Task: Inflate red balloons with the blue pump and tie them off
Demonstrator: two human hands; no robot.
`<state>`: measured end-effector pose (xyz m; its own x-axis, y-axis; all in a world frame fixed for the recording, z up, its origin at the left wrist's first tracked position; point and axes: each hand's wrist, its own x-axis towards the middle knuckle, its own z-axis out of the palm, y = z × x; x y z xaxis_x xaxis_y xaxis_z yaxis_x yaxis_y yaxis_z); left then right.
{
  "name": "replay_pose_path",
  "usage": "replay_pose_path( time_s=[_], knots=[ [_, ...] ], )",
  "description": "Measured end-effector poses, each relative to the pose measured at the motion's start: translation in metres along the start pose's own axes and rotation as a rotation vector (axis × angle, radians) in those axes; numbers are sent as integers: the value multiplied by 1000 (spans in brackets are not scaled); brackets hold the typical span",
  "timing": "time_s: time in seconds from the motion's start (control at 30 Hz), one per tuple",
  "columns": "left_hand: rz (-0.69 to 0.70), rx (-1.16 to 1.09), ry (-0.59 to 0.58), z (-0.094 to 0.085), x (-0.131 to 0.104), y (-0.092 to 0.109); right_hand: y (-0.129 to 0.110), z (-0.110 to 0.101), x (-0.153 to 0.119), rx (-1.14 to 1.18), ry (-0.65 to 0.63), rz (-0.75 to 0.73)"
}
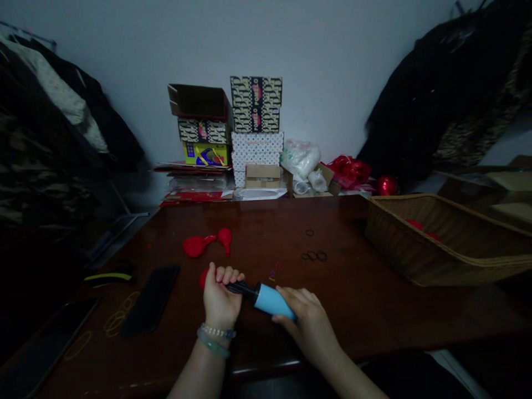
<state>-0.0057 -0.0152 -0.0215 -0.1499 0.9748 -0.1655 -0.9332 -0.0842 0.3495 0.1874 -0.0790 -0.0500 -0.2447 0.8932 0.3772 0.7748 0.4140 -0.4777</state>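
A balloon hand pump (272, 301) with a light blue barrel and a black ribbed end lies between my two hands, tilted over the table. My left hand (222, 299) is closed around its black nozzle end. A red balloon (203, 279) shows beyond that fist, mostly hidden by the fingers; how it sits on the nozzle cannot be seen. My right hand (310, 321) is wrapped round the right end of the blue barrel. Farther back on the table lie two limp red balloons, one round and larger (194, 246), one smaller (225, 238).
A wicker basket (415, 266) with red items inside stands at right. Black bands (315, 256) lie mid-table. At left are a dark phone (152, 299), yellow rubber bands (116, 321) and another dark flat device (50, 343). Boxes (256, 105) and plastic bags (301, 158) line the wall.
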Motion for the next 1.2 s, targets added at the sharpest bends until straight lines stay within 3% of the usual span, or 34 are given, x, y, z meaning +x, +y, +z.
replay_pose_path(
  time_s=[0.17, 0.53, 0.9, 1.2],
  knots=[
    [52, 53, 122, 1, 2, 7, -7, 5, -1, -25, -56, -15],
    [89, -56, 67, -3, 9, 43, 9, -15, 8, -24, -60, -95],
    [36, -24, 96, 1, 0, 7, -2, 1, -2, -27, -48, -21],
    [68, 42, 137, 2, 2, 5, 3, -1, 0, -68, -59, -43]
  ],
)
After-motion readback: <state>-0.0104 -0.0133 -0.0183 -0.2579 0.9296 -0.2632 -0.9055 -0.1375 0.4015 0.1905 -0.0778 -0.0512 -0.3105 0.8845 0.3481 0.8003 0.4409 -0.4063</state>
